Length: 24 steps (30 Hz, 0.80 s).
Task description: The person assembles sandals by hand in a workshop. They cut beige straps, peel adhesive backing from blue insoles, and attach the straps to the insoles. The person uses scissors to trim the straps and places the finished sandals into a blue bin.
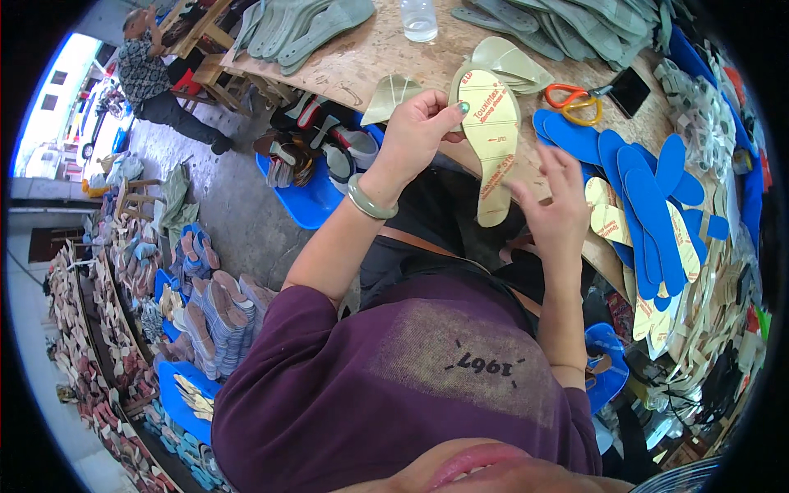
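Observation:
In my left hand [419, 135] is a shoe insole [491, 135] with pale yellow backing paper printed in red. My thumb presses its upper edge, and the heel end hangs down toward my body. Close to that heel end, my right hand [559, 193] has its fingers apart, the thumb near the insole's edge; whether it touches cannot be told. Right of my right hand lies a pile of blue insoles [649, 214], some turned to show yellow backing. Beyond the held insole rests a stack of beige-green insole pieces [511, 64], with another such piece [390, 97] to the left.
Orange-and-yellow-handled scissors [573, 103] and a black phone [629, 92] lie on the wooden table [345, 78]. Grey-green insoles [308, 33] and a clear cup [419, 20] stand at the back. Blue baskets [308, 201] of footwear sit below. A person [148, 78] stands far left.

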{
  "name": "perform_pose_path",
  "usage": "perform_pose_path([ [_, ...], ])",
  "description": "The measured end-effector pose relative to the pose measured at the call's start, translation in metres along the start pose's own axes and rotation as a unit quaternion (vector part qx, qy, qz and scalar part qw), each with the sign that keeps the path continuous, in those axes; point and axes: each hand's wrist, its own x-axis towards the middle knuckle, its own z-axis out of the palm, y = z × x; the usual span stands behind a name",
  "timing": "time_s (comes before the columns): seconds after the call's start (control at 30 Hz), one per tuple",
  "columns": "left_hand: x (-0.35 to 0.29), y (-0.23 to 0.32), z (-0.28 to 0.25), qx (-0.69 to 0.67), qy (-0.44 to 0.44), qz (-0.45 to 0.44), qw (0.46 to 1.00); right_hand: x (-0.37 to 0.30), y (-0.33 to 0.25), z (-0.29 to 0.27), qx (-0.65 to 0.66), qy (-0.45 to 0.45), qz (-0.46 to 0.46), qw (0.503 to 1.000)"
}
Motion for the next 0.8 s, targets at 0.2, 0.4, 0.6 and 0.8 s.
perform_pose_path([
  [0.2, -0.007, -0.012, 0.03, -0.039, -0.064, 0.029, 0.997, 0.026, -0.008, 0.025, 0.152, 0.005, -0.009, 0.988],
  [0.4, -0.008, -0.004, 0.033, -0.073, -0.123, -0.012, 0.99, 0.019, -0.003, 0.016, 0.256, -0.055, 0.101, 0.96],
  [0.6, -0.007, -0.002, 0.033, -0.049, -0.12, -0.019, 0.991, 0.021, 0.004, 0.01, 0.289, -0.018, 0.059, 0.955],
  [0.8, -0.007, -0.008, 0.034, -0.049, -0.099, -0.021, 0.994, 0.023, -0.003, 0.009, 0.204, 0.03, 0.027, 0.978],
])
